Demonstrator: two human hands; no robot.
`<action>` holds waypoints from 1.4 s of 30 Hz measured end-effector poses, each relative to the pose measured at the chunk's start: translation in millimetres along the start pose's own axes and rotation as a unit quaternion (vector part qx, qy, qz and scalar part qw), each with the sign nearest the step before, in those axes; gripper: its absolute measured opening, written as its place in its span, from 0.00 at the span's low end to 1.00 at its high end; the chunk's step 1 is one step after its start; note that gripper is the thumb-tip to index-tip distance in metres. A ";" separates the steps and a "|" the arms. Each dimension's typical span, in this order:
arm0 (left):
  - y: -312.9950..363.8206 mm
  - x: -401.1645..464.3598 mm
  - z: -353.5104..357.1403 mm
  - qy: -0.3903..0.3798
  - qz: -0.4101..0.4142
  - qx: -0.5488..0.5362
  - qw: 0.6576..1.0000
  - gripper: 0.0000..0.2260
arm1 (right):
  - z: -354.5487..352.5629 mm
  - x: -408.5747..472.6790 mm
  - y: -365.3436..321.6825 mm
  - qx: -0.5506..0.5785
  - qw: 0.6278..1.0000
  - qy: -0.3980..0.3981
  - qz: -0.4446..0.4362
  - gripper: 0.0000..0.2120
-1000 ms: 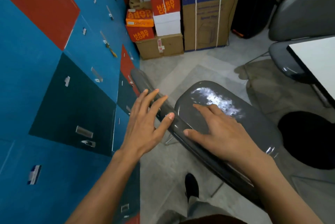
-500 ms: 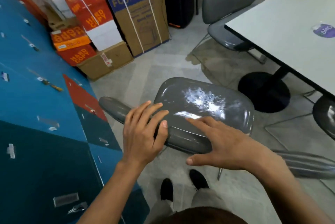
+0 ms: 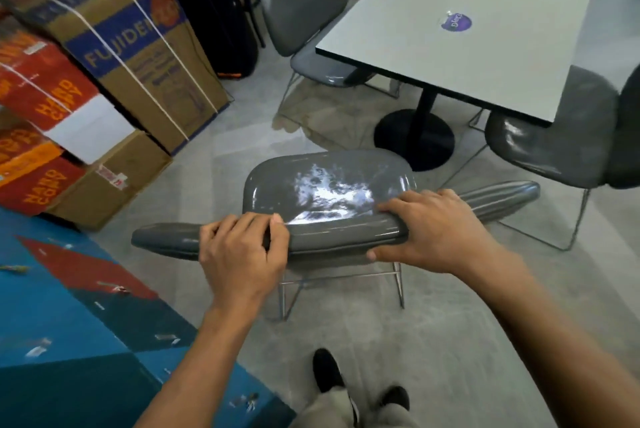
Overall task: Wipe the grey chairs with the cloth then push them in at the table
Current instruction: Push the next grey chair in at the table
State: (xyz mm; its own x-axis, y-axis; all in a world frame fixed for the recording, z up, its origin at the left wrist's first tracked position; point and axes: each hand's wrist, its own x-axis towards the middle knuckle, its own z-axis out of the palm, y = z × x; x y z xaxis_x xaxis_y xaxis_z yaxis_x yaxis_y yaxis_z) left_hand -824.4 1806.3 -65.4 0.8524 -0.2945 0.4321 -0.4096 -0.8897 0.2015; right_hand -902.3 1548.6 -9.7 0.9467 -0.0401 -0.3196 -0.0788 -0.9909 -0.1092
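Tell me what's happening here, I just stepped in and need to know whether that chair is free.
A person is holding the backrest of a glossy grey plastic chair with both hands: the left hand curls over its top edge, and the right hand grips it further along. The chair stands on the floor short of the square white pedestal table, not yet pushed in. No cloth is visible. Two other grey chairs sit at the table.

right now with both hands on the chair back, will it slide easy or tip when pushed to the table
The chair probably slides fairly easily: its thin wire legs look light and the floor is smooth. Pushing high on the backrest, where the left hand and right hand grip, could tip it forward if a leg catches. The glossy seat looks stiff and perhaps slippery.
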 end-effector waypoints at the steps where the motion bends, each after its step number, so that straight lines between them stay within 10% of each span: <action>1: 1.2 1.5 -0.7 -0.002 -0.007 -0.003 1.000 0.20 | 0.3 0.7 -0.3 -0.008 1.000 0.008 0.000 0.39; 15: 15.9 20.0 6.9 0.013 -0.044 0.017 0.999 0.23 | 2.5 18.5 11.8 -0.044 0.997 0.055 0.018 0.48; 42: -62.2 112.6 48.8 0.060 0.146 -0.043 0.987 0.20 | -2.4 51.9 -41.1 0.007 0.989 0.074 0.126 0.39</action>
State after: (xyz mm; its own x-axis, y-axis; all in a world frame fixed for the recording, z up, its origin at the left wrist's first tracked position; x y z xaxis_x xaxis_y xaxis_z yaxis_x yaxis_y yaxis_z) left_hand -687.1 1811.5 -72.3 0.6516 -0.4860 0.5824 -0.6625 -0.7386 0.1247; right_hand -849.2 1587.0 -19.5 0.9317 -0.3049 -0.1974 -0.3215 -0.9451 -0.0579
